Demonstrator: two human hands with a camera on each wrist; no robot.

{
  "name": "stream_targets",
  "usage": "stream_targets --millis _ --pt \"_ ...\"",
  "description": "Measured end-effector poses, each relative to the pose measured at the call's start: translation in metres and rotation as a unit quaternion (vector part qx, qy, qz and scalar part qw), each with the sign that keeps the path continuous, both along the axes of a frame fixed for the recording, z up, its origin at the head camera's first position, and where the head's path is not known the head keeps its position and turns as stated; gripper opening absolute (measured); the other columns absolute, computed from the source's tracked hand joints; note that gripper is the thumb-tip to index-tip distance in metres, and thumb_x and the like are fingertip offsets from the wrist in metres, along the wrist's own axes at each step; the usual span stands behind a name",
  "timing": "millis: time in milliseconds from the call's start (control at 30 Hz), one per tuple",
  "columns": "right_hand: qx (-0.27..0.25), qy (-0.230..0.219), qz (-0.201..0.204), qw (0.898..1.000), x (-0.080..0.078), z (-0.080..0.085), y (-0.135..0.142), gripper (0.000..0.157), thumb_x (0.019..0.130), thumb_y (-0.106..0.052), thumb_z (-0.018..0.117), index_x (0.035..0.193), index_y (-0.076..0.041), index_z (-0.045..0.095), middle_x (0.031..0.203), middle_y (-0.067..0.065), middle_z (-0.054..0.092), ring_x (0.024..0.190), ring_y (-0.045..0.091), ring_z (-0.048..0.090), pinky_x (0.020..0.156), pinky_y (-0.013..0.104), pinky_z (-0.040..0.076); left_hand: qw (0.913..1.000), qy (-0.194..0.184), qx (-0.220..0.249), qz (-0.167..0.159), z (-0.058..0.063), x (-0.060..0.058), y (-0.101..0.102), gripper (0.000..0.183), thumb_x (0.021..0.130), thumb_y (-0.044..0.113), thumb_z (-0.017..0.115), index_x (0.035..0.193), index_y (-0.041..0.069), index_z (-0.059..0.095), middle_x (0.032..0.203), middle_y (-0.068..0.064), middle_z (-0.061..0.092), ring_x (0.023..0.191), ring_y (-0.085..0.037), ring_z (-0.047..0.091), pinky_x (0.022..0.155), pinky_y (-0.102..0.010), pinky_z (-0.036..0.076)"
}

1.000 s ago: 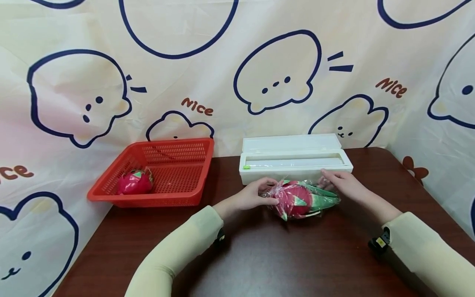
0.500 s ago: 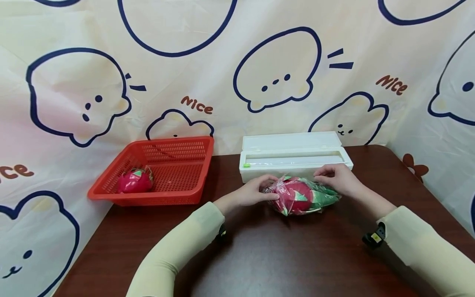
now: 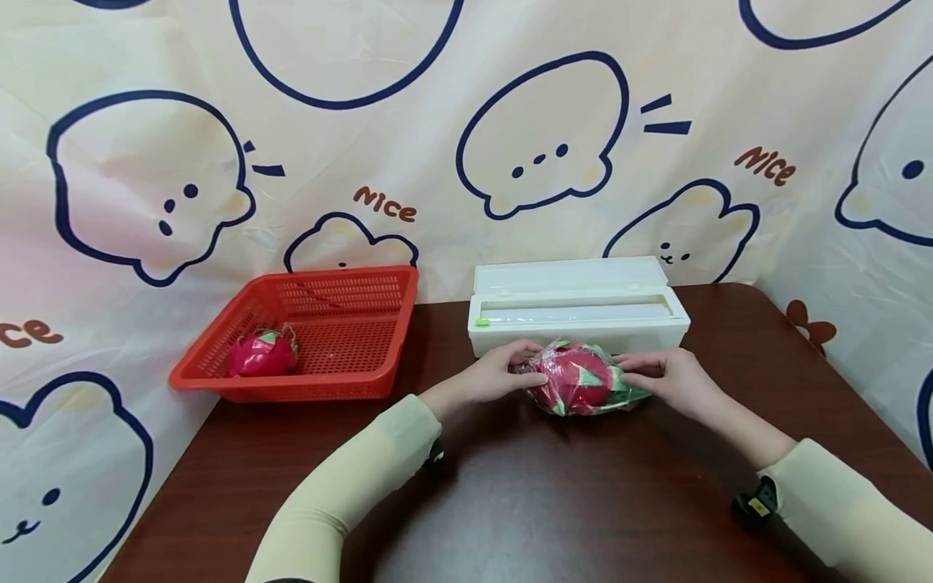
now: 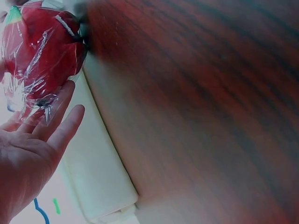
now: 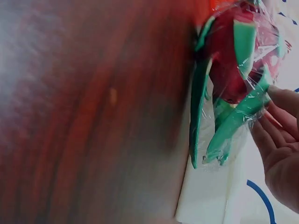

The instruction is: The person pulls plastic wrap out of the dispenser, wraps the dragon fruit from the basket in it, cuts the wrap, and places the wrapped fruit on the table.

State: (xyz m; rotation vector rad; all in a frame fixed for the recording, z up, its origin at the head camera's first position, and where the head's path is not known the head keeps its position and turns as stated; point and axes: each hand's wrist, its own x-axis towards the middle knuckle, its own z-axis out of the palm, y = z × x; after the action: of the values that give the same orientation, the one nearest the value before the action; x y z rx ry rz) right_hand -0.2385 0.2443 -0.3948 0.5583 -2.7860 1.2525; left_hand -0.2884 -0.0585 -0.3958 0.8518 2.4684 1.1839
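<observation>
A wrapped dragon fruit (image 3: pixel 579 379), pink with green leaf tips, sits on the table in the head view's middle, clear plastic film clinging round it. My left hand (image 3: pixel 490 377) holds its left end, thumb in front and fingers behind; the left wrist view shows crinkled film (image 4: pixel 35 88) against those fingers. At the leafy right end my right hand (image 3: pixel 679 380) pinches the film-covered leaves (image 5: pixel 243 119) between thumb and fingers. Directly behind the fruit stands a white cling film box (image 3: pixel 576 336) with its lid raised and a roll inside.
On the left a red plastic basket (image 3: pixel 372 376) holds a second dragon fruit (image 3: pixel 262 354). The brown table (image 3: pixel 554 502) extends toward the camera. Behind it hangs a cartoon-printed cloth (image 3: pixel 408 146).
My right hand first lifted away from the leafy end toward the box, then came back down onto the leaves, folding them in closer. My left hand stayed on the fruit.
</observation>
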Motion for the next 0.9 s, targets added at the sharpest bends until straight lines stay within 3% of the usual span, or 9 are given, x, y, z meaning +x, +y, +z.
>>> stream_targets --millis 133,267,400,533,733,900 --pt "0.004 0.034 -0.003 0.999 0.001 0.001 0.000 0.027 0.089 -0.017 0.072 0.113 -0.004 0.073 0.119 0.014 0.066 0.112 0.033 0.060 0.089 0.042 0.051 1.0000 0.009 -0.003 -0.001 0.001 0.000 0.000 0.046 0.091 0.031 0.070 0.130 0.014 0.054 0.117 -0.007 0.066 0.109 -0.014 0.058 0.093 -0.032 0.043" --pt "0.011 0.029 0.003 0.999 0.000 0.003 0.001 0.044 0.092 -0.027 0.069 0.129 -0.003 0.062 0.130 0.019 0.058 0.120 0.036 0.053 0.095 0.056 0.043 1.0000 0.005 -0.006 -0.001 0.000 0.001 0.000 0.046 0.091 0.031 0.069 0.130 0.015 0.052 0.115 -0.007 0.066 0.107 -0.014 0.058 0.091 -0.033 0.044" --pt "0.050 -0.008 0.031 0.998 -0.002 -0.001 -0.003 0.067 0.090 -0.037 0.070 0.143 -0.003 0.046 0.136 0.025 0.050 0.121 0.040 0.049 0.095 0.059 0.042 0.9997 0.013 -0.021 -0.002 0.003 0.002 -0.001 0.047 0.090 0.035 0.070 0.130 0.018 0.052 0.115 -0.006 0.066 0.106 -0.014 0.058 0.092 -0.034 0.044" --pt "0.092 -0.003 0.048 0.995 -0.004 -0.007 -0.012 0.083 0.082 -0.047 0.075 0.144 -0.002 0.043 0.131 0.023 0.054 0.113 0.036 0.052 0.091 0.056 0.046 0.9989 0.027 -0.036 -0.016 0.007 -0.001 -0.003 0.046 0.091 0.038 0.069 0.129 0.018 0.054 0.119 -0.004 0.065 0.110 -0.013 0.057 0.094 -0.033 0.044" --pt "0.106 0.024 0.039 0.993 -0.009 -0.010 -0.014 0.081 0.077 -0.048 0.079 0.139 -0.003 0.051 0.122 0.018 0.061 0.105 0.030 0.056 0.087 0.052 0.048 0.9958 0.071 -0.055 -0.015 0.030 -0.022 0.008 0.033 0.101 0.037 0.051 0.119 0.014 0.065 0.109 -0.002 0.067 0.100 -0.012 0.061 0.086 -0.030 0.048" --pt "0.098 0.023 0.041 0.994 -0.011 -0.010 -0.012 0.078 0.077 -0.047 0.079 0.137 -0.005 0.054 0.121 0.016 0.062 0.105 0.028 0.056 0.087 0.052 0.048 0.9925 0.078 -0.086 -0.036 0.044 -0.045 0.031 0.021 0.099 0.024 0.058 0.104 0.009 0.072 0.090 0.000 0.070 0.081 -0.012 0.064 0.073 -0.025 0.049"
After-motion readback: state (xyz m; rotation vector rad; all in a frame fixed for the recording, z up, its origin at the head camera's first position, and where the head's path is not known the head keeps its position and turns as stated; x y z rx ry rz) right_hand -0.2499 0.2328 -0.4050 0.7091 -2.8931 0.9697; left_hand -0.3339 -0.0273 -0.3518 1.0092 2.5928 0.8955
